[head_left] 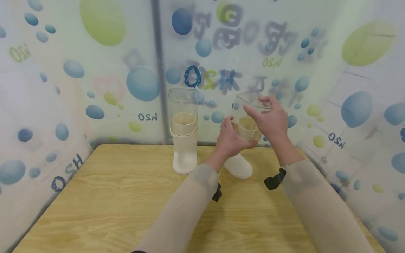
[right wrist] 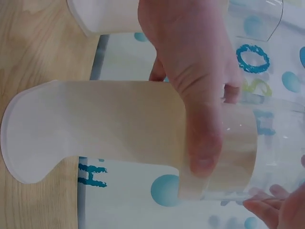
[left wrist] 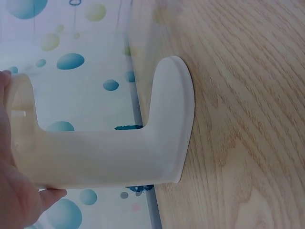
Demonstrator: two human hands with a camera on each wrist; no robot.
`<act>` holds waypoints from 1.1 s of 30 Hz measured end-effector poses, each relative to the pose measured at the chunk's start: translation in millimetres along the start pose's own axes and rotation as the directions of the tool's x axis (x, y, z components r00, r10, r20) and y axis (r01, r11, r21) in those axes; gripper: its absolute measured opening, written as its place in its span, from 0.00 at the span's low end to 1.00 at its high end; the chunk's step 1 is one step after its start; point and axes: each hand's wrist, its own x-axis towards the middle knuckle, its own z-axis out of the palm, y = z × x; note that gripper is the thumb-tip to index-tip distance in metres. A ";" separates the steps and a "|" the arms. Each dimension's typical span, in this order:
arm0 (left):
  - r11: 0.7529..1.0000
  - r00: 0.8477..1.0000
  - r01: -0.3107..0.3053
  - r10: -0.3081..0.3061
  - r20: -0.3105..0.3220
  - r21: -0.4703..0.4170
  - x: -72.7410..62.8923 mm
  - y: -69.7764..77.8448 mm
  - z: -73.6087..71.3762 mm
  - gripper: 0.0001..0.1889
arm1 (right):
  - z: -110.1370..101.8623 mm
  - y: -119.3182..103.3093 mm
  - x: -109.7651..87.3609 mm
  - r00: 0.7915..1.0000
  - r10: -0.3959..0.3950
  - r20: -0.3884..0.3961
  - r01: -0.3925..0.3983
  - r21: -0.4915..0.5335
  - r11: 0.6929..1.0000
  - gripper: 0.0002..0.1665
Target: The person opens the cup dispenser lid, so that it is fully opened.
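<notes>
My left hand [head_left: 232, 138] grips the cup-like collar of a white boot-shaped stand [head_left: 238, 166], its thumb lying across the seam with the clear container above. In the left wrist view, the stand's foot [left wrist: 174, 119] is down at the wooden surface. My right hand [head_left: 272, 117] is at the upper right side of the clear container [right wrist: 279, 148], its thumb and curled fingers around the wall near the rim. A cream inner ring [right wrist: 240, 148] shows through the clear wall. The container leans slightly in the head view.
A matching white stand [head_left: 185, 154] with its own clear container [head_left: 183, 105] stands upright to the left. Both are near the back edge of the wooden table [head_left: 126, 196]. Translucent panels [head_left: 110, 70] printed with blue and green dots enclose the back and sides.
</notes>
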 end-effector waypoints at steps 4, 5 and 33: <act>1.000 1.000 0.006 -0.006 0.020 -0.004 0.4 -0.2 -0.4 0.68 | -0.4 -1.6 -2.2 1.000 -0.025 -0.004 0.025 -0.011 1.000 0.43; 1.000 1.000 0.007 -0.007 0.025 -0.002 0.7 -0.2 -0.3 0.69 | -0.7 -1.5 -2.5 0.999 -0.033 -0.010 0.033 -0.016 0.999 0.42; 1.000 0.998 0.005 -0.007 0.070 0.016 2.8 -0.2 -5.5 0.67 | -7.1 -1.4 -6.1 1.000 -0.023 0.020 0.022 0.031 0.999 0.45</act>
